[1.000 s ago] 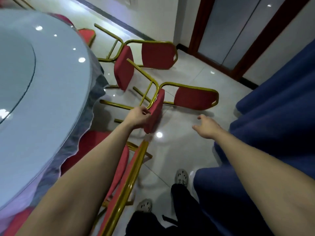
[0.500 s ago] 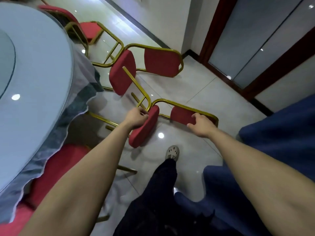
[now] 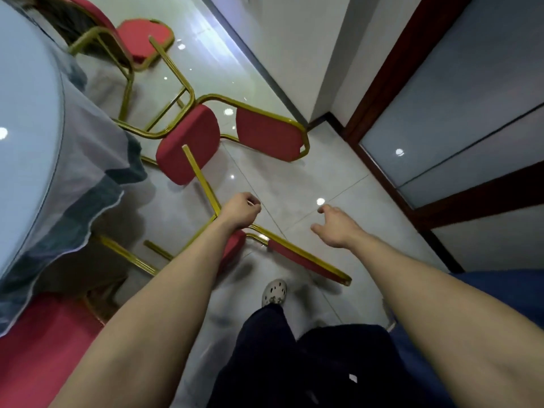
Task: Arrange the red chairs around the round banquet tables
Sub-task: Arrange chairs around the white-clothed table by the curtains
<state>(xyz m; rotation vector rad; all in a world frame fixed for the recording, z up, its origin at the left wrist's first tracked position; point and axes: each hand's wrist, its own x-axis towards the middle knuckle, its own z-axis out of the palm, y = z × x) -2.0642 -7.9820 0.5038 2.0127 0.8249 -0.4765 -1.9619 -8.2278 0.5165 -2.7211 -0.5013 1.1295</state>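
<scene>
Tiled floor (image 3: 309, 178), left hand (image 3: 240, 210) curled at chair frame (image 3: 203, 181), grip unclear, right hand (image 3: 335, 228) spread.

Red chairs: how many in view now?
4: far chair top left, middle chair centre, near chair at the left hand, bottom-left chair partly under the tablecloth. Others may be hidden.

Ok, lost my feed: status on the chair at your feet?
Left hand curled by the near chair, grip unclear; right hand open above its backrest. Its legs point toward the round table. Second chair close ahead.
</scene>
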